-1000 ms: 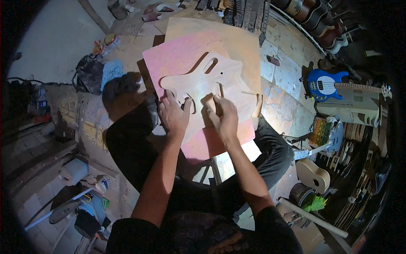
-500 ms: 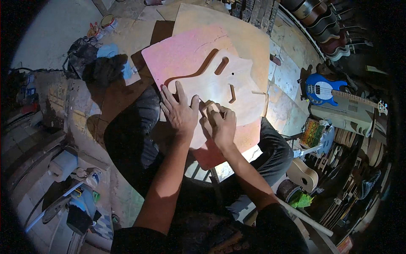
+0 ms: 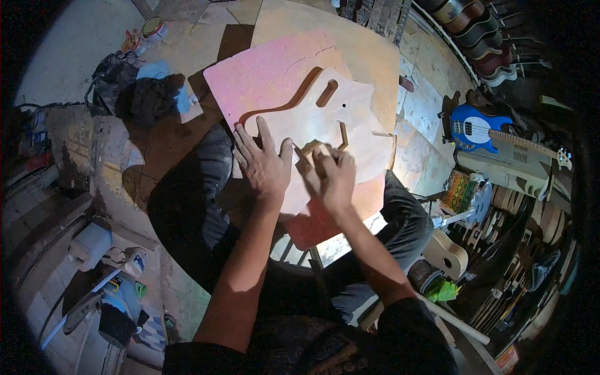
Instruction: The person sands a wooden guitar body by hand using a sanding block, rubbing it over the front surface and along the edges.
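The fingers of the right hand (image 3: 336,181) are closed around a small wooden block (image 3: 313,149), positioned on the upper face of the pale guitar body (image 3: 315,120). The left hand (image 3: 265,172) lies flat on this face, fingers spread. Beneath the body is a pink board (image 3: 250,81), overlapping a tan panel (image 3: 369,53).

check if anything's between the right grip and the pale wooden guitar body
Yes: a small block, held in the right grip, sits between it and the pale wooden guitar body. The left grip rests farther left, not in between.
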`<act>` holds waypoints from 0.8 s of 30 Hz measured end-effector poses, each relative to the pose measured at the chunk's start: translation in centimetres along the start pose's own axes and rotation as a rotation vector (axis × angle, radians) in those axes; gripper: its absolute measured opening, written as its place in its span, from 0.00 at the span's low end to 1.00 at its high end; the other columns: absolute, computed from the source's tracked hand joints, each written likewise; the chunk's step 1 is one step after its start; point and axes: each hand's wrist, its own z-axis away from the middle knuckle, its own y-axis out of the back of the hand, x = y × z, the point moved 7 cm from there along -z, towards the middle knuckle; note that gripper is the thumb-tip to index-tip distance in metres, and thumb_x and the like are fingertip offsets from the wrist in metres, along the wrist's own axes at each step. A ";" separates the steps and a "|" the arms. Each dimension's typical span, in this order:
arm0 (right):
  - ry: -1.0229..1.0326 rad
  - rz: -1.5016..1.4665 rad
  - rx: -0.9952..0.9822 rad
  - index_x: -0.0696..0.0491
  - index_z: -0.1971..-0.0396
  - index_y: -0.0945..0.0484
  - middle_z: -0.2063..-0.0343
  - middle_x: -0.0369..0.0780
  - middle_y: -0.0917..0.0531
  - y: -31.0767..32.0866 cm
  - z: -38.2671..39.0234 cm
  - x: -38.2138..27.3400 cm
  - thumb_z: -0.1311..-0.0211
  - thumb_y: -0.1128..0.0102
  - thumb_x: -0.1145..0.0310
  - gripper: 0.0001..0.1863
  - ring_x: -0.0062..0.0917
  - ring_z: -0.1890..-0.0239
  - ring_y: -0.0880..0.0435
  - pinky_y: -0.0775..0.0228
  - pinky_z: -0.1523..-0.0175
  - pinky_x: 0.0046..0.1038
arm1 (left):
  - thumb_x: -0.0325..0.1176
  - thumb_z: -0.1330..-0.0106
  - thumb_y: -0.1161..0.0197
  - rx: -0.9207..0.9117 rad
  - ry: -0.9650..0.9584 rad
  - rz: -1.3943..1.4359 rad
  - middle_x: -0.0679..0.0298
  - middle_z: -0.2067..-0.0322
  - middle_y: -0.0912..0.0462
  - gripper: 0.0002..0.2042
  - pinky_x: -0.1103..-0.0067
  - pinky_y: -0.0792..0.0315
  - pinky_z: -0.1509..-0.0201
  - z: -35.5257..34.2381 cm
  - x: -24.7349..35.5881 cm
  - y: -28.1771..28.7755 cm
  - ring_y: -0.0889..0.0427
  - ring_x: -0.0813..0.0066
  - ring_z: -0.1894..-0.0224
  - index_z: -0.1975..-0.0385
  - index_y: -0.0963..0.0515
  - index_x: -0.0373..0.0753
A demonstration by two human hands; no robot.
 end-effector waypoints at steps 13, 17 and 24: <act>-0.322 -0.282 -0.011 0.55 0.56 0.15 0.60 0.53 0.18 -1.0 0.8 2.8 0.37 0.29 0.66 0.13 0.49 0.57 0.21 0.30 0.52 0.48 | 0.55 0.28 0.37 -0.003 -0.006 0.016 0.27 0.24 0.51 0.42 0.39 0.48 0.23 0.2 0.1 -0.1 0.48 0.30 0.21 0.20 0.44 0.41; -0.541 -0.414 -0.059 0.51 0.55 0.13 0.55 0.52 0.17 -1.4 -0.9 5.8 0.40 0.29 0.65 0.14 0.49 0.50 0.21 0.30 0.48 0.47 | 0.55 0.27 0.37 -0.012 0.004 0.017 0.27 0.24 0.51 0.42 0.39 0.49 0.23 0.2 0.0 0.0 0.50 0.31 0.21 0.20 0.44 0.41; -0.210 -0.028 -0.054 0.52 0.50 0.16 0.55 0.51 0.19 0.0 -2.3 4.1 0.35 0.34 0.64 0.15 0.48 0.49 0.23 0.30 0.46 0.46 | 0.56 0.27 0.38 -0.031 0.017 0.025 0.28 0.24 0.52 0.43 0.40 0.50 0.22 -0.2 0.2 -0.2 0.51 0.31 0.20 0.19 0.45 0.42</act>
